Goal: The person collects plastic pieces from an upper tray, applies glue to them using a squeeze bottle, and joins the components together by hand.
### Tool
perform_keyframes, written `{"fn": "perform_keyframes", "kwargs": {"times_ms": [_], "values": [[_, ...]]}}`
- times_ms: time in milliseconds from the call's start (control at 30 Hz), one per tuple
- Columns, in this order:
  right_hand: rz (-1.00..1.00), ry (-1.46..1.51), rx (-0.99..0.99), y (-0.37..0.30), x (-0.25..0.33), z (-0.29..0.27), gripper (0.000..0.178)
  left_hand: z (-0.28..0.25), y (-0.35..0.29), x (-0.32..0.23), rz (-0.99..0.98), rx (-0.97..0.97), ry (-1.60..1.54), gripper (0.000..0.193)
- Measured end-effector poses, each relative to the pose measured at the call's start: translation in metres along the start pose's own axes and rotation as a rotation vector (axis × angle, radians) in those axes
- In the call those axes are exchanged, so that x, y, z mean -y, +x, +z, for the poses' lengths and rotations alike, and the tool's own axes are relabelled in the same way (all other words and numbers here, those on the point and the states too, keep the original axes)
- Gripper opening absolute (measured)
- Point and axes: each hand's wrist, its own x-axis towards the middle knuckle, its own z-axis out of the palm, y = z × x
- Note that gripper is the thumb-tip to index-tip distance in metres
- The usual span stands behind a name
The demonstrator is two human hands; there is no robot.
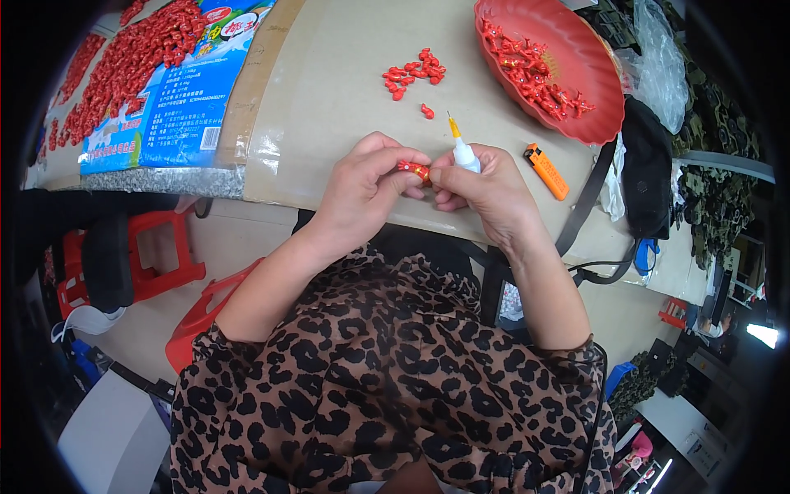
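Note:
Between the fingertips of both hands is a small red figurine (414,170) with gold markings; the fingers partly cover it. My left hand (368,183) pinches its left end. My right hand (487,183) grips its right end with thumb and finger, and also holds a small white squeeze bottle (467,158) with a yellow needle tip pointing up and away. Beyond the hands lies a loose cluster of small red pieces (411,72), and a single red piece (427,111) sits nearer. An orange lighter (546,172) rests right of my right hand.
A red scalloped bowl (597,62) holding several red figurines stands at the far right. On the left, many red pieces (148,49) cover a blue printed bag (185,119). A black strap (588,198) crosses the table's right side. Red plastic stools (156,267) stand below left.

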Motion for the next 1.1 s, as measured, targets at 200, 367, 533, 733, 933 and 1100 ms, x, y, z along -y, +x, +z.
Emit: {"fn": "perform_keyframes", "kwargs": {"times_ms": [200, 367, 533, 733, 933, 1100], "values": [[-0.025, 0.018, -0.023, 0.0005, -0.0028, 0.0006, 0.013, -0.0006, 0.0012, -0.0005, -0.049, 0.002, -0.050, 0.016], [-0.031, 0.011, -0.036, 0.0007, -0.0041, 0.0011, 0.013, 0.0005, 0.0014, 0.0023, -0.057, -0.003, -0.071, 0.015], [-0.037, 0.011, -0.042, 0.0000, -0.0035, 0.0020, 0.014, 0.0003, 0.0020, 0.0016, -0.085, -0.007, -0.110, 0.015], [-0.024, 0.003, -0.059, 0.0002, -0.0021, 0.0030, 0.014, 0.0008, 0.0027, 0.0034, -0.101, -0.016, -0.145, 0.015], [-0.025, 0.008, -0.064, -0.0003, -0.0015, 0.0044, 0.015, 0.0010, 0.0034, 0.0039, -0.109, -0.016, -0.151, 0.015], [-0.042, 0.004, -0.081, -0.0002, -0.0027, 0.0054, 0.016, 0.0012, 0.0036, 0.0041, -0.116, -0.017, -0.181, 0.015]]}}
